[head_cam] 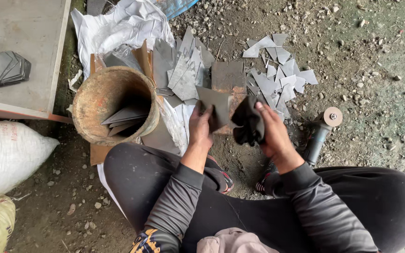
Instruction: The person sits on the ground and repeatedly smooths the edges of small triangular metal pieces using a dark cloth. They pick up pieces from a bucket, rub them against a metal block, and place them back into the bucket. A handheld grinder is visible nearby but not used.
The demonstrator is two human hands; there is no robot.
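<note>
Nearest: person's legs in black trousers (258, 211), squatting on dirt ground (376, 70). Left hand (200, 127) is closed around a grey metal plate (215, 105), pinching its lower-left edge, plate held up in front of the knees. Right hand (270, 133) is clenched on a bunched black cloth (248, 121), which touches the plate's right edge. Judgement: the plate is thin, stiff, light, with sharp cut edges; best held by flat faces or a blunt corner. Cloth is soft and limp. Angle grinder (322, 131) lies just right of the hand. Bucket (116, 105) to the left holds similar plates. Beyond: piled offcuts (277, 75).
</note>
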